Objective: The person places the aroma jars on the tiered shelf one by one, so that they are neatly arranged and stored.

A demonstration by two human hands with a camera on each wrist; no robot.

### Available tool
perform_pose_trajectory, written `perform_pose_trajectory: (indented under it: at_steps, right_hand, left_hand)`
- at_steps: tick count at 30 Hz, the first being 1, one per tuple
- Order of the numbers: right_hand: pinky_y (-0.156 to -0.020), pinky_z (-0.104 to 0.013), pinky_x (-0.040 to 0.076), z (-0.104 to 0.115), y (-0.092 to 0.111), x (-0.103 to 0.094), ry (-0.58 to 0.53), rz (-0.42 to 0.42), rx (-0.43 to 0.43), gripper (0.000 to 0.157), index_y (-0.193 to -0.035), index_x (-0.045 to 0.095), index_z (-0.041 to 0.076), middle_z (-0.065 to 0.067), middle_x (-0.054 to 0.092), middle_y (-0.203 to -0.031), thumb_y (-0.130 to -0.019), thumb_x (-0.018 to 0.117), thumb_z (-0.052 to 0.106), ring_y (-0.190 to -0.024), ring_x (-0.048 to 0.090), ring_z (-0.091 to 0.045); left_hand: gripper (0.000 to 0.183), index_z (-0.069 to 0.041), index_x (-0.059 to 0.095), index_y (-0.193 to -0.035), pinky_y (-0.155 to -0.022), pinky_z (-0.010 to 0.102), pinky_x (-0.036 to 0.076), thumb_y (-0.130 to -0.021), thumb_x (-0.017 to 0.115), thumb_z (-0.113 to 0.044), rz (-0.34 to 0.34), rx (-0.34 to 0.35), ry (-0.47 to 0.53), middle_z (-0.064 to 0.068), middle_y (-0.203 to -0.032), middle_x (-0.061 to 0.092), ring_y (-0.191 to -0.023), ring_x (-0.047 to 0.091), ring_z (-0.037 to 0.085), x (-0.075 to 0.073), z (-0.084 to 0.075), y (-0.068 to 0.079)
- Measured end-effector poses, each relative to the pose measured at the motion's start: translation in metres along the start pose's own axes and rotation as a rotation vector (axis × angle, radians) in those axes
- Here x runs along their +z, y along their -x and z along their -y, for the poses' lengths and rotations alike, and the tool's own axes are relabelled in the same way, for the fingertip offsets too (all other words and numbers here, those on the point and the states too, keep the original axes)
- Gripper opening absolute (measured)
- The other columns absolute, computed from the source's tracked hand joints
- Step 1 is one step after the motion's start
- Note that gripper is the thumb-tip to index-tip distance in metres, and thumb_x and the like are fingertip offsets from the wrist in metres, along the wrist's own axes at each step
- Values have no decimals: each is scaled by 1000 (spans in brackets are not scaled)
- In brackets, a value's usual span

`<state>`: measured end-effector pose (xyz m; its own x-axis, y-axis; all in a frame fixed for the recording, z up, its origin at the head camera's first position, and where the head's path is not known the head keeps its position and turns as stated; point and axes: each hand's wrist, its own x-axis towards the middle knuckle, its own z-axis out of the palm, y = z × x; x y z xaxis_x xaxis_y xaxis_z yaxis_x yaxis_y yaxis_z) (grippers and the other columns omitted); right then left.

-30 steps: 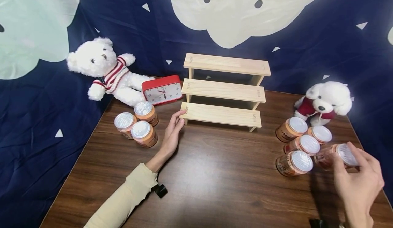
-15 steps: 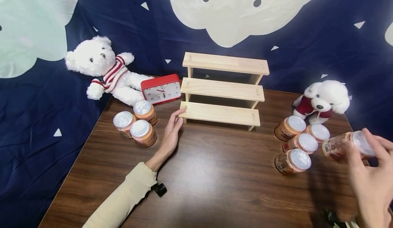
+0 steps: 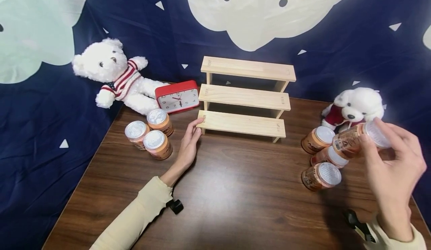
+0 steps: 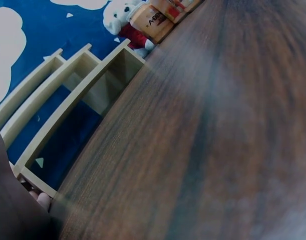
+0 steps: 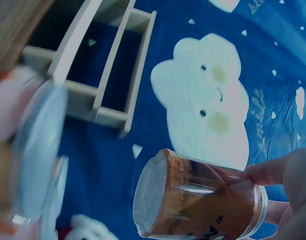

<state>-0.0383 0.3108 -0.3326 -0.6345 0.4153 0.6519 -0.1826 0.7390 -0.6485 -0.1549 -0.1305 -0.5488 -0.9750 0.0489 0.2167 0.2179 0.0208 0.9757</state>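
Note:
My right hand (image 3: 397,164) pinches a clear jar with an orange label (image 3: 348,141) near its pale lid, holding it tilted above the other jars at the right. In the right wrist view this jar (image 5: 207,200) lies almost sideways, with thumb and fingers at one end. My left hand (image 3: 187,145) touches the left end of the lowest step of a three-step wooden shelf (image 3: 242,124). The left wrist view shows fingertips (image 4: 43,200) against the outside of the shelf's end leg. Several similar jars (image 3: 321,177) stand under and beside the lifted one, partly hidden.
Three more jars (image 3: 157,145) stand together at the left. Behind them are a red alarm clock (image 3: 177,97) and a white teddy bear (image 3: 118,76). A white plush dog (image 3: 358,106) sits at the back right. A dark blue cloth (image 3: 178,25) hangs behind the wooden table (image 3: 235,197).
My right hand first moved right with the jar, away from the group, then up and back left over the other jars. My left hand has stayed at the shelf's end.

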Motion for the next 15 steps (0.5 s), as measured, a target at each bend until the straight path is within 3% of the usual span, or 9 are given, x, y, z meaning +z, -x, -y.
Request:
perform_pose_trajectory:
  at_steps: [11,15]
  right_hand:
    - [-77,-6,48,32,3,35,-255,52,-32,37,-124,81,-5,17,72,-121,-87,83,-8,-110,60,-5]
    - [-86,-9,53,40,6,48,-308,81,-58,39,-124,81,-6,13,72,-125,-85,83,-9,-119,62,-9]
  left_hand:
    - [44,-19,56,-158,-108,24,45,-119,51,-38,0,1,-20,-6,-155,61,-127,56,13,-1,0,1]
    - [46,-20,56,-158,-116,24,43,-118,52,-42,7,1,-10,-5,-160,59,-140,55,15,-2,0,0]
